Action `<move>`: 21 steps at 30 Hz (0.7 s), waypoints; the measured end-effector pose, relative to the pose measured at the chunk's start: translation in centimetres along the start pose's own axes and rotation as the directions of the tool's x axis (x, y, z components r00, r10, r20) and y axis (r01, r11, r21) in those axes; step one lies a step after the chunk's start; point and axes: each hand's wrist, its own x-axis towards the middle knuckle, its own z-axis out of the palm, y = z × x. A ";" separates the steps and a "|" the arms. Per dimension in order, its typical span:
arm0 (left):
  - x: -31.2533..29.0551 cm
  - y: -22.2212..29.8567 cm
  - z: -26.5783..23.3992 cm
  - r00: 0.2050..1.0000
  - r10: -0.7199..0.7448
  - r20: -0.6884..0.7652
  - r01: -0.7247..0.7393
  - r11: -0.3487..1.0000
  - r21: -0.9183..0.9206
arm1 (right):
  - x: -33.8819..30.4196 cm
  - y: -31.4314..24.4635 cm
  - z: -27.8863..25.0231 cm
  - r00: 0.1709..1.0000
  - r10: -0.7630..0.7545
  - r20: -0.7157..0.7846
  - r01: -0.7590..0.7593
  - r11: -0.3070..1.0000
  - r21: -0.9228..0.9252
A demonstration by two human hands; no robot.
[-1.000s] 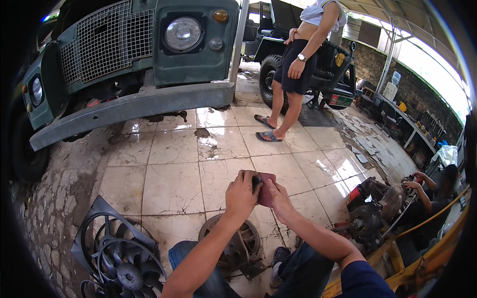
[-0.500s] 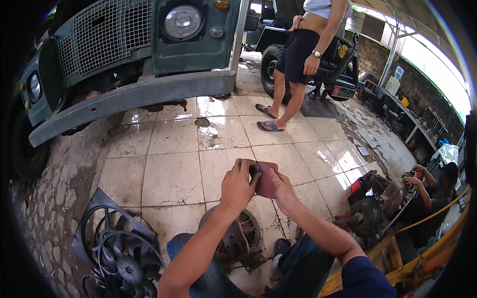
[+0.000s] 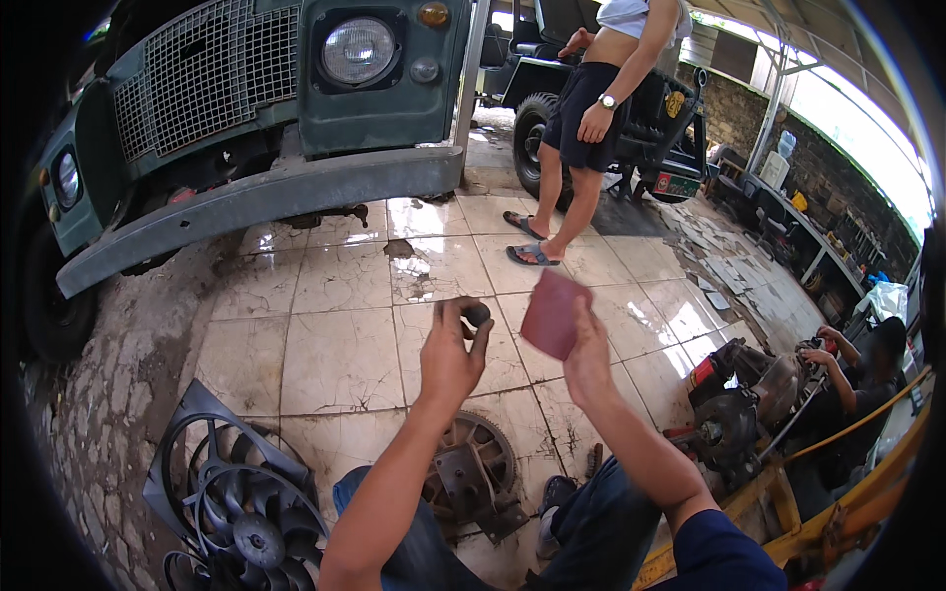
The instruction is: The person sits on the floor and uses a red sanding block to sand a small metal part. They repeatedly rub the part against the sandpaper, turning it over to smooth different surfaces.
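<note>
Pinched between the thumb and fingers of my left hand (image 3: pixel 448 357) is a small, dark, round metal part (image 3: pixel 478 314), possibly a bushing; its exact kind is unclear. My right hand (image 3: pixel 589 362) grips a reddish-brown sheet of sandpaper (image 3: pixel 554 313) by its right side, slightly blurred by motion. A gap separates the sheet from the dark part. Below my hands, between my legs, a toothed metal wheel with a plate bolted on it (image 3: pixel 458 475) lies on the tiles, partly covered by my left forearm.
A black radiator fan (image 3: pixel 251 522) lies at lower left. The green vehicle's bumper (image 3: pixel 296 192) crosses the upper left. A person in sandals (image 3: pixel 581 128) stands ahead. At right, another person (image 3: pixel 872 364) handles a greasy machine assembly (image 3: pixel 739 409) beside a yellow frame (image 3: pixel 778 502).
My hands have drawn apart. The sandpaper, earlier against the dark part, has moved up and right with my right hand. The standing person's far hand has lifted from the waist.
</note>
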 end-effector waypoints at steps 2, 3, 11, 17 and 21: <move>0.5 -0.3 -1.1 0.995 -0.071 -0.072 0.066 0.995 -0.074 | 0.1 -3.1 1.5 0.974 -0.210 -0.089 0.211 0.977 -0.002; 0.5 -0.1 -0.8 0.998 0.016 -0.062 -0.022 0.995 -0.098 | 0.0 -3.2 1.4 0.985 -0.170 -0.009 0.168 0.982 -0.089; -1.7 1.4 0.6 0.956 0.252 0.147 -0.263 0.963 0.055 | -3.0 3.2 0.5 0.971 0.165 0.172 -0.150 0.984 -0.099; -1.7 0.8 0.9 0.979 0.093 0.182 -0.117 0.985 0.124 | -3.2 2.7 0.7 0.964 0.205 0.167 -0.198 0.978 -0.058; -2.2 1.0 1.5 0.958 0.156 0.240 -0.196 0.968 0.154 | -2.4 3.4 0.3 0.963 0.218 0.155 -0.213 0.976 -0.050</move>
